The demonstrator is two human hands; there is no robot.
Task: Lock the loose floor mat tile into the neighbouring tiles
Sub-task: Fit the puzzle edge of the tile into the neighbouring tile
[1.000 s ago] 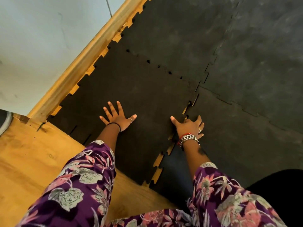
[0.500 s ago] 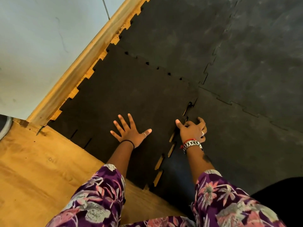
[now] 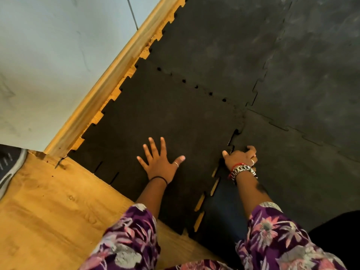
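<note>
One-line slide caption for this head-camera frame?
Left hand flat on the loose black foam mat tile; right hand presses its toothed seam, wooden floor showing through.

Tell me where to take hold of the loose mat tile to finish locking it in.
Hold the loose tile at its toothed right edge, near the open seam, coming from above. Wood shows in gaps there, so those teeth are unseated. The right hand already works that seam; the left hand lies flat on the tile.
</note>
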